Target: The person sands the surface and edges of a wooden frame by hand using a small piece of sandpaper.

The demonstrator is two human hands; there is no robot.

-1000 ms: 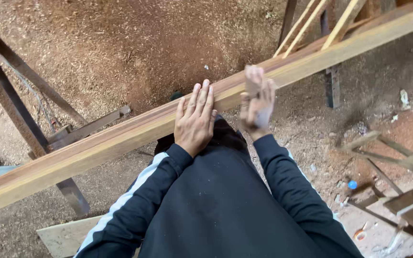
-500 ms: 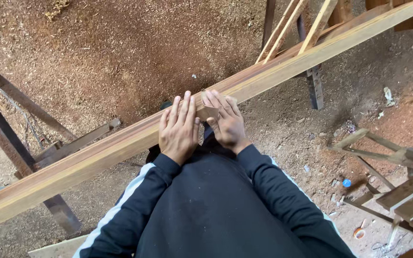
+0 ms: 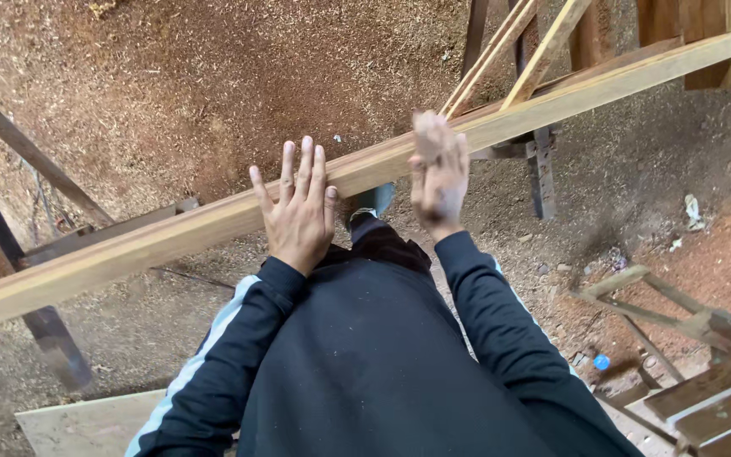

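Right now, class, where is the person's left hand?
In the head view, the left hand lies flat, fingers spread, on the long wooden beam, left of centre, with the blurred right hand close beside it.

I see soft, even daylight with only faint shadows and no glare. My right hand (image 3: 438, 173) is blurry; my left hand (image 3: 298, 211) looks sharp.

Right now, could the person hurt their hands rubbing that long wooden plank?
Maybe. Both hands are bare: the left hand lies flat on the long plank and the right hand is blurred above it, so a splinter seems possible. Sawdust covers the ground, which might be slippery underfoot. Wooden frames lie close by, a possible trip.
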